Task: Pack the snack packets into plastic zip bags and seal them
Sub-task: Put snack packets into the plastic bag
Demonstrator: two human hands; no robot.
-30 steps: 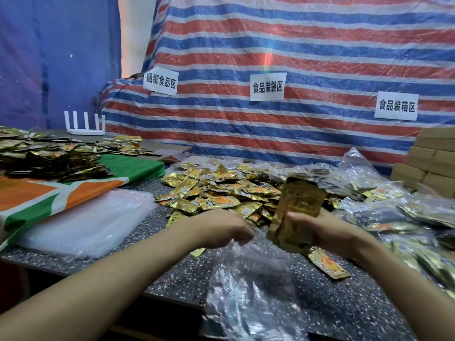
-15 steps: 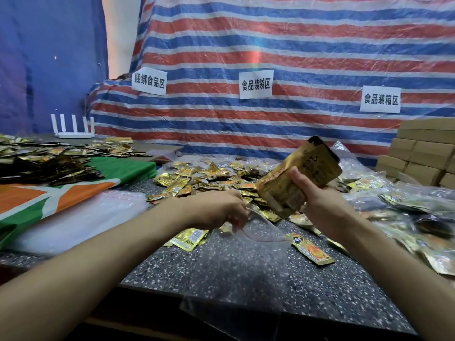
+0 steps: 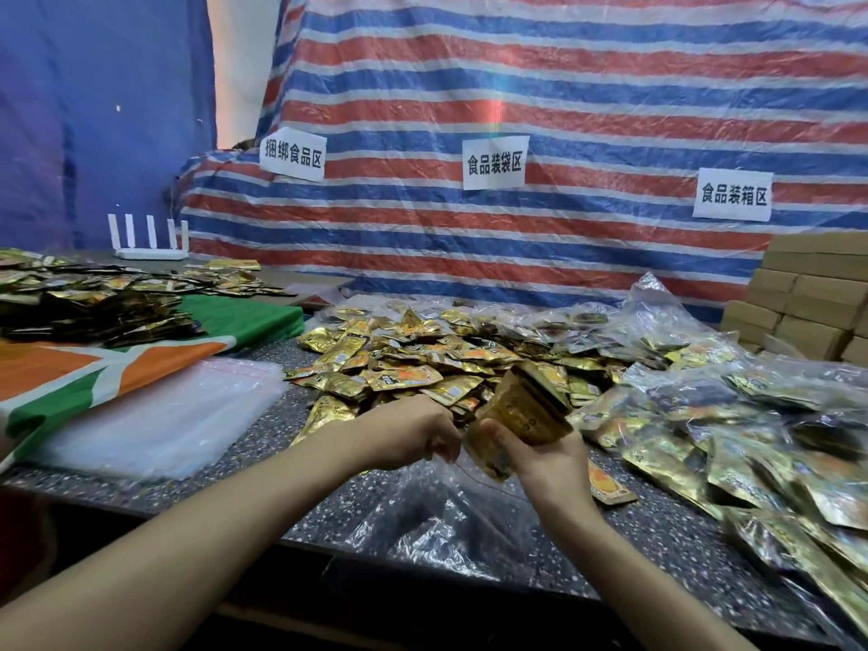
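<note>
Single packet stack [image 3: 521, 411] grasped in right hand [image 3: 549, 462], zip bag [image 3: 437, 523] rim pinched by left hand [image 3: 408, 434] at 9 o'clock. Spread mouth wide; feed stack toward 6 o'clock, squarely.

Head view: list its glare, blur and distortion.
Head view, flare: a rainbow streak runs down the striped tarp. Head view, glare: the clear zip bag and the filled bags on the right throw white glints. Head view, blur: the packet stack in the right hand is smeared, its print unreadable. Head view, distortion: the wide lens bows the tarp's stripes.
</note>
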